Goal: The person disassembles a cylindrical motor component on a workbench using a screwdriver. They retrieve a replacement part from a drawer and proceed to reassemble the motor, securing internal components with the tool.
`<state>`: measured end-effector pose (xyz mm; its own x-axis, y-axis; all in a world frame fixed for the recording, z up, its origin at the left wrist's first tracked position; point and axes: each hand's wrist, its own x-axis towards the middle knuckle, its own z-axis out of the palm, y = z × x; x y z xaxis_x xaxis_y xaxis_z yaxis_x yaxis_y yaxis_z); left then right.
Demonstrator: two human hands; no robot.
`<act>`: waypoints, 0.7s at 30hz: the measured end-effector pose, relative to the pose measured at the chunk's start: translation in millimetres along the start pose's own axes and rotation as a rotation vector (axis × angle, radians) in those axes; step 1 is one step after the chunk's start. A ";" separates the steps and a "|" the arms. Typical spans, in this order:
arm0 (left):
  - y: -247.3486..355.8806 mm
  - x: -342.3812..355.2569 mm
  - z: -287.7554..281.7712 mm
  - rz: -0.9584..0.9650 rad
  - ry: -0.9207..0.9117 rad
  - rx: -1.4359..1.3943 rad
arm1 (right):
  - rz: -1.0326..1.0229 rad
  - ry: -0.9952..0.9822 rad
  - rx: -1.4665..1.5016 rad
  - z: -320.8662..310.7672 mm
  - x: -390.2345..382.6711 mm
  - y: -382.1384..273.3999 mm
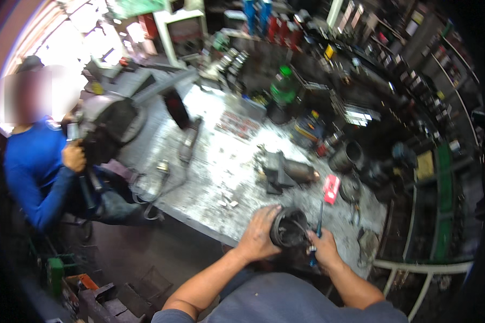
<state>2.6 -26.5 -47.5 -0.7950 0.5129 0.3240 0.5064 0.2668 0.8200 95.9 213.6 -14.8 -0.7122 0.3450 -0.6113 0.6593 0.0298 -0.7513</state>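
Note:
My left hand (258, 236) is wrapped round the side of a dark, hollow metal cylinder (283, 248), held at the near edge of the workbench with its open end facing up. At the cylinder's right side, my right hand (327, 251) is closed on a slim blue screwdriver (320, 218), its thin end pointing away from me. Blur hides the exact place where the right fingers meet the cylinder. Beyond my hands lies a dark metal motor part (288, 171) with a pointed end. A red box (331, 189) rests to its right.
The metal workbench (205, 185) also carries pliers (355, 213), a coiled cable (145, 188), a power tool (190, 141), a green bottle (283, 86) and a dark cup-like housing (346, 156). A person in blue (37, 167) works at the left. Shelves of parts (415, 81) line the right.

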 end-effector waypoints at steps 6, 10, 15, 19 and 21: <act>-5.7 -39.2 -18.5 -0.354 -0.015 0.195 | -0.513 -0.080 -0.333 34.0 -6.6 -24.4; 7.3 -51.9 -42.4 -0.277 -0.044 0.312 | -0.550 -0.061 -0.289 41.5 -11.1 -33.0; 44.9 -44.8 -63.4 -0.075 0.327 0.349 | -0.589 -0.112 -0.316 21.3 -3.9 -24.5; 68.5 -13.6 -59.8 0.092 0.136 0.290 | -0.189 -0.266 0.105 4.6 -6.2 5.4; 79.6 6.9 -48.5 0.132 0.001 0.310 | -0.216 -0.331 0.271 -1.9 -20.9 27.2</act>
<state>21.3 -41.3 42.9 -0.7158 0.5586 0.4189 0.6826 0.4333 0.5885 129.1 209.0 -22.0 -0.8936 0.0389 -0.4473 0.4324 -0.1933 -0.8807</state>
